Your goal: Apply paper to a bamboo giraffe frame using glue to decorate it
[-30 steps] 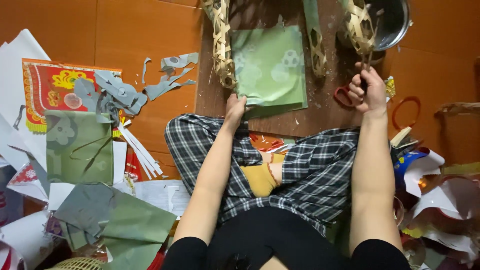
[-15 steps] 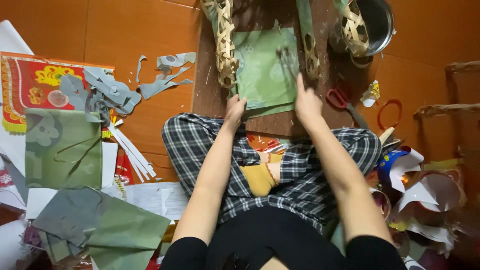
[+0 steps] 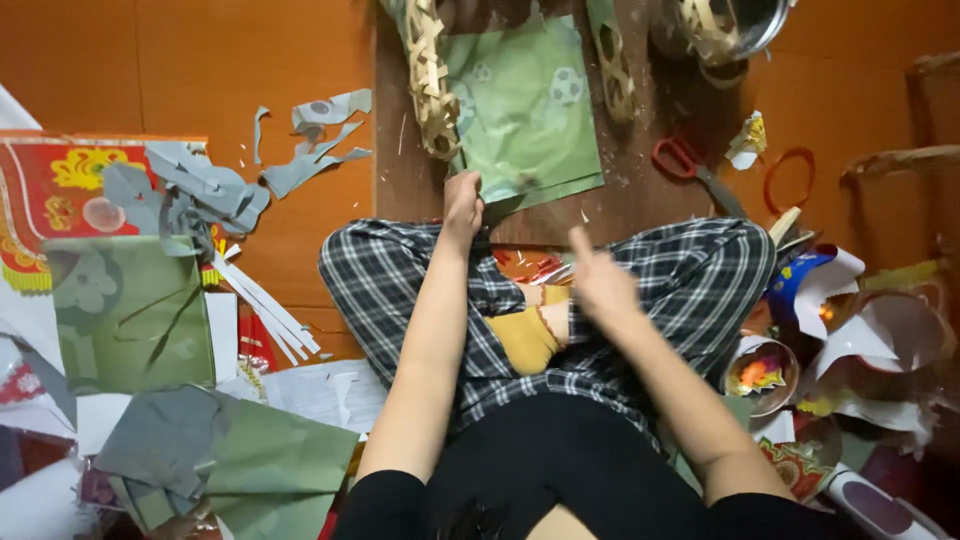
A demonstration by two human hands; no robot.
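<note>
Green patterned paper [image 3: 525, 115] is laid on a dark wooden board [image 3: 400, 180] at the far side of the scene, beyond the crossed legs in plaid trousers [image 3: 690, 270]. Its near left corner is pinched by the left hand [image 3: 462, 198]. The right hand [image 3: 598, 280] is raised over the lap, blurred, with 1 finger extended and nothing held. A woven strip [image 3: 430, 80] is laid along the paper's left edge. Red-handled scissors [image 3: 690, 165] are seen to the right on the board. Grey paper scraps [image 3: 200, 185] are scattered to the left.
</note>
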